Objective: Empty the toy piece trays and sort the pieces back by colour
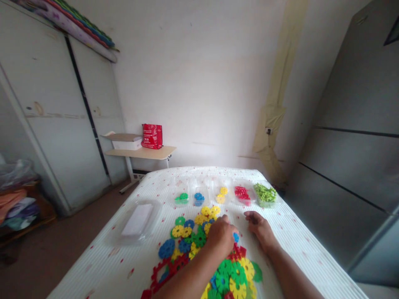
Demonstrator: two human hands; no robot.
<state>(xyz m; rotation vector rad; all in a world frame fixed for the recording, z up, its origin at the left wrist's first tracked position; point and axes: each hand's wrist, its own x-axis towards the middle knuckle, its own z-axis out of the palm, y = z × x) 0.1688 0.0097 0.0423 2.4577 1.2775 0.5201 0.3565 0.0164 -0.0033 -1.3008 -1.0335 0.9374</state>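
A pile of notched plastic discs in yellow, green and blue lies across the middle of the table, among them a yellow disc (178, 231) and a green disc (222, 281). My left hand (220, 236) is over the pile, its fingers curled down and closed; whatever they hold is hidden beneath them. Just right of that hand a blue disc (236, 237) shows, with red pieces (237, 251) below it. My right hand (261, 229) rests beside the pile, its fingers loosely bent and apart, with nothing visible in them.
Behind the pile stand clear tubs with green discs (182, 198), blue discs (198, 199), yellow discs (222, 195), red pieces (242, 193) and light-green pieces (264, 193). A clear plastic lid (152, 216) lies at left around a white sheet (137, 220). The tablecloth (102, 265) is ribbed white.
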